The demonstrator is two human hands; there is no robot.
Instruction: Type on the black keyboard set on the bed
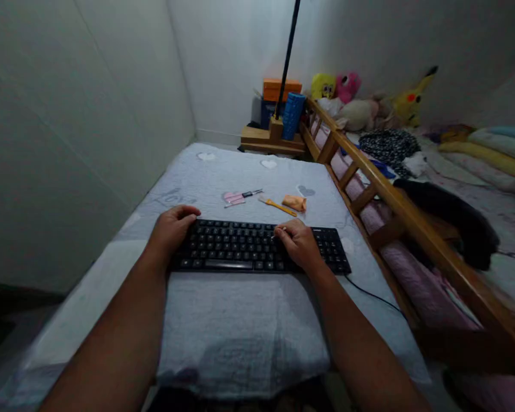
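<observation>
A black computer keyboard (229,243) lies flat on the cloth-covered table in front of me. My left hand (174,226) is closed around its left end, with the thumb along the top corner. Over the keys towards the right side, my right hand (298,240) pinches a thin whitish stick that looks like a cotton swab (278,232). Its tip is down at the keys, but most of the stick is hidden by the fingers. Behind the keyboard lie a yellow-handled brush (281,207), an orange folded cloth (294,202) and a dark-handled tool (251,194) beside a pink packet (233,197).
A pale cloth with heart prints (240,309) covers the table. The keyboard's cable (373,294) runs off to the right. A wooden bed rail (369,166) borders that side, with bedding and plush toys (347,86) beyond. A wall (90,114) rises at the left.
</observation>
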